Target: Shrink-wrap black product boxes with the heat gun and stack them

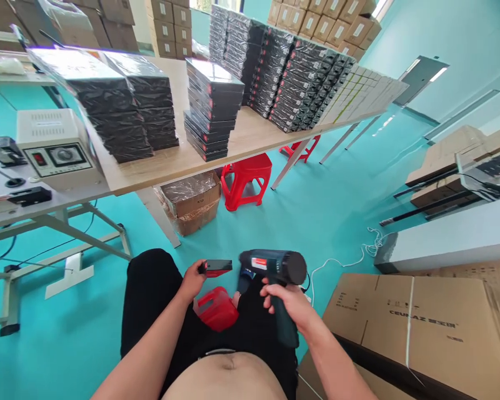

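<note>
Centrally, a small dark box (pixel 219 265) with a red underside is held above the floor, off the tabletop (pixel 260 133), beyond its near edge. The left hand (pixel 193 280) has its grip closed on the box's left end. The right hand (pixel 289 300) has its grip wrapped around the handle of a hot-air gun (pixel 275 266); the nozzle points at the box's free end, just beside it and apart. Whether the gun is running cannot be told. This single piece appears to be in mid-treatment; its film, if any, is too small to make out.

Outward, a short, uneven stack (pixel 216 111) stands at the tabletop's near edge; its fairly smooth sides suggest, by judgement, finished pieces. Left of it, by the near left corner, two film-wrapped stacks (pixel 125 111) show wrinkled surfaces and probably remain to be treated. Farther right, tall dark rows (pixel 291 78), also creased and glossy, reach the near edge; their status is uncertain. White boxes (pixel 362 97) occupy the right end. Below the near edge stand a red stool (pixel 248 172) and an open carton (pixel 195 205) with clear film.
</note>
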`<state>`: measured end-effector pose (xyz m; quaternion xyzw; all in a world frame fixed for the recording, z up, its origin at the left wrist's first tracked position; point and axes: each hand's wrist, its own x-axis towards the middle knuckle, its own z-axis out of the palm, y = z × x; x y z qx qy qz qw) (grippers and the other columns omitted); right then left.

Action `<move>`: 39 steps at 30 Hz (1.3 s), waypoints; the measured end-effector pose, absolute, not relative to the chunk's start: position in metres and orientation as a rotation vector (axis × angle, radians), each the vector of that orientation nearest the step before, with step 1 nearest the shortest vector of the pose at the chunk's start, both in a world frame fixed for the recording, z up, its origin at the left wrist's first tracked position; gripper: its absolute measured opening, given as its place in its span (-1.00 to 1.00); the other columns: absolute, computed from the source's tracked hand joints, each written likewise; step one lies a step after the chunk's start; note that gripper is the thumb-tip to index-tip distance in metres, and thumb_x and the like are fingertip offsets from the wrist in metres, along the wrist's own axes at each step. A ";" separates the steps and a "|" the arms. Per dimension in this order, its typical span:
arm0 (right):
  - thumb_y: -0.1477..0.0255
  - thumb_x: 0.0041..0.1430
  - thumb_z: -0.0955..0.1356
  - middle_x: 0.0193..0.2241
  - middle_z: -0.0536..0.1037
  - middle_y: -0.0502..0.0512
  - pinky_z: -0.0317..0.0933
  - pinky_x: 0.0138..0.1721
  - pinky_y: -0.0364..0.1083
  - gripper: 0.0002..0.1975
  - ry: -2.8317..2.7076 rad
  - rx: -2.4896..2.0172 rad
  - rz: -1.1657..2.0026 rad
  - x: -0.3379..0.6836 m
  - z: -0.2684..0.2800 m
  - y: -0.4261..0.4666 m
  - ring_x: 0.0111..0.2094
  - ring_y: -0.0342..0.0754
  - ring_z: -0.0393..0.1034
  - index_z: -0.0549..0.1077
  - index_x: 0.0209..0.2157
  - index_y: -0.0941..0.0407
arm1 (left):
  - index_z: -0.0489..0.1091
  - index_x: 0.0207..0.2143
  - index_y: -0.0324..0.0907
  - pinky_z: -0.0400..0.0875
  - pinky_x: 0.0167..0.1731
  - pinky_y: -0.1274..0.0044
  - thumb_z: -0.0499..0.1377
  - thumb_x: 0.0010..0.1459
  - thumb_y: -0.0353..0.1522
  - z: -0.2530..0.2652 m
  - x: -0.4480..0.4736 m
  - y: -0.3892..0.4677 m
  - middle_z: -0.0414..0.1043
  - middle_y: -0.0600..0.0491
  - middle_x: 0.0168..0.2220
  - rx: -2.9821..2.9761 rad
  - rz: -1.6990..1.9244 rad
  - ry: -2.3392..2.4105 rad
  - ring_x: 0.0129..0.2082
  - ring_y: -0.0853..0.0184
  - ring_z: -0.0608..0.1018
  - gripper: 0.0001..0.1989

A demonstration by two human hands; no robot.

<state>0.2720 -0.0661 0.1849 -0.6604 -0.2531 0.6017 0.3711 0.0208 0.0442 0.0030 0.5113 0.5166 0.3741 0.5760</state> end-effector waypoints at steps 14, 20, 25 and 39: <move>0.38 -0.01 0.38 -0.38 0.55 0.13 0.28 -0.51 -0.13 -0.70 -0.632 -1.475 1.663 0.254 0.192 -0.070 -0.50 -0.10 0.41 0.48 -0.21 0.22 | 0.43 -0.35 -0.20 0.39 -0.29 0.41 0.15 -0.29 -0.52 0.013 0.026 0.044 0.47 0.09 -0.44 0.814 0.892 1.096 -0.36 0.22 0.51 -0.67; 0.41 0.04 0.33 -0.38 0.54 0.16 0.29 -0.51 -0.14 -0.72 -0.602 -1.439 1.731 0.282 0.198 -0.065 -0.48 -0.08 0.43 0.45 -0.19 0.23 | 0.43 -0.31 -0.23 0.36 -0.48 0.50 0.03 -0.39 -0.60 0.019 0.023 0.041 0.48 0.09 -0.49 0.618 0.941 1.115 -0.49 0.26 0.51 -0.52; 0.43 0.04 0.32 -0.38 0.54 0.15 0.28 -0.51 -0.14 -0.73 -0.607 -1.308 1.755 0.266 0.208 -0.059 -0.48 -0.09 0.42 0.46 -0.19 0.22 | 0.35 -0.48 -0.21 0.21 -0.69 0.57 0.04 -0.42 -0.59 0.012 0.026 0.044 0.37 0.14 -0.63 0.336 0.901 1.146 -0.66 0.32 0.41 -0.68; 0.45 0.00 0.35 -0.40 0.53 0.12 0.24 -0.52 -0.13 -0.72 -0.757 -1.469 1.910 0.266 0.195 -0.099 -0.52 -0.09 0.42 0.47 -0.21 0.22 | 0.33 -0.42 -0.24 0.46 -0.54 0.38 0.04 -0.31 -0.47 0.015 0.011 0.058 0.44 -0.03 -0.53 -0.099 0.965 1.014 -0.59 0.23 0.50 -0.72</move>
